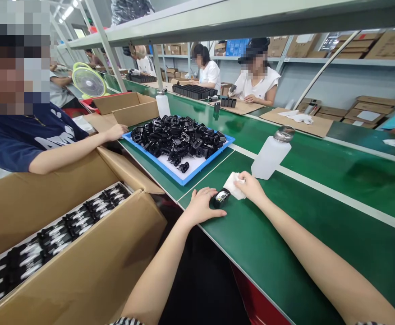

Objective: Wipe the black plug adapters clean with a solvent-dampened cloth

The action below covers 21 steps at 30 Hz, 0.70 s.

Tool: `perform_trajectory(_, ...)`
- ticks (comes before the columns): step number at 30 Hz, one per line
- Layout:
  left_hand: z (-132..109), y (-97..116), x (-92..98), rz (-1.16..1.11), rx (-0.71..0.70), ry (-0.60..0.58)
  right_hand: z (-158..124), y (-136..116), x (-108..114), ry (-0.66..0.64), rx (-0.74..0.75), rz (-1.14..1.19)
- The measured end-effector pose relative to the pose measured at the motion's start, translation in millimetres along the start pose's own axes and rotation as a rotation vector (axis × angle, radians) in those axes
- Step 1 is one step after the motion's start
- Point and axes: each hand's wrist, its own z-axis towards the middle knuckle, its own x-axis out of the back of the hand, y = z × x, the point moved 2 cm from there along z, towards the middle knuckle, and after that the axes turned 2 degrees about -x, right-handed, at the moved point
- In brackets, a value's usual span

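My left hand (202, 205) rests on the green work surface, its fingers around a small black plastic housing (222, 197) with a pale inside. The thumb is stretched out along the surface below the housing. In my right hand (251, 186) a crumpled white cloth (234, 185) is pinched, just right of the housing; I cannot tell whether cloth and housing touch. A blue-rimmed tray (184, 181) heaped with black plastic parts (180, 137) lies beyond my left hand. Behind my right hand stands a translucent white bottle (271, 155) with a metal top.
At left, an open cardboard box (116, 253) holds rows of black and white parts (65, 230). A person in a dark shirt (45, 131) sits beside it, a hand near the tray. Another bottle (163, 104) stands behind the tray. Co-workers sit across the green bench (319, 189).
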Motion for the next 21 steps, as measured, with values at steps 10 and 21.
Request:
perform_trajectory(10,1,5,-17.5,0.146,0.058,0.176,-57,-45,-5,0.015,0.572,0.119)
perform_trajectory(21,1,7,-13.4,0.121,0.049,0.158,-46,-26,-10,-0.098,0.639,0.209)
